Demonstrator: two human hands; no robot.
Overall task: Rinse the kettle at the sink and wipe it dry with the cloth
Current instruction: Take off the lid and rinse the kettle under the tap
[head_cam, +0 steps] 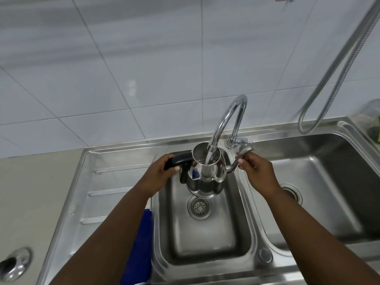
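A shiny steel kettle with no lid hangs upright over the left sink basin. My left hand grips its black handle. My right hand pinches the curved spout. Water streams from the chrome tap straight into the kettle's open mouth. A blue cloth lies on the sink's left rim, partly hidden under my left forearm.
A ribbed steel drainboard spreads to the left. The right basin has its own drain. A flexible metal hose hangs at the right over the tiled wall. A glass jar stands at the far right edge.
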